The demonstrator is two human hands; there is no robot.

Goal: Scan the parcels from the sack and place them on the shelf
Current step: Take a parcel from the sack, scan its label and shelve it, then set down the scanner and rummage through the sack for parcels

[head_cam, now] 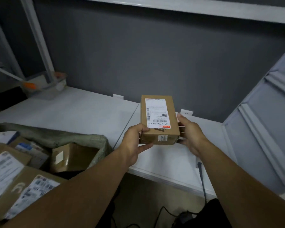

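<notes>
Small brown cardboard box (pixel 160 135), oblong, with a white shipping label (pixel 156 112) on its top face. The barcodes and print face up and the text runs sideways to the viewer. A second small sticker sits on the near end face.

Left hand (pixel 135 139): narrow grip on the box's near left corner, thumb on the top edge beside the label, fingers curled underneath.

Right hand (pixel 192 134): clasps the box's right side, thumb tip up near the top edge, fingers curled in against the side wall. Something pale shows between these fingers and the box; cannot tell what it is.

The box is held between both hands over the white flat shelf board (pixel 72 112), just right of the seam between two panels and close to the grey back wall. Cannot tell whether its underside touches the board.

Grey-green woven sack (pixel 56 137) at lower left, mouth open, rim leaning against the shelf's front edge. Inside it are several brown cardboard parcels (pixel 69 157) with white labels, print blurred.

Clear plastic tub (pixel 59 83) with something orange beside it stands at the far left of the board, next to a white upright post. A dark cable (pixel 202 178) hangs over the shelf's front edge to the right, under the right forearm. White upper shelf (pixel 171 7) overhead.
</notes>
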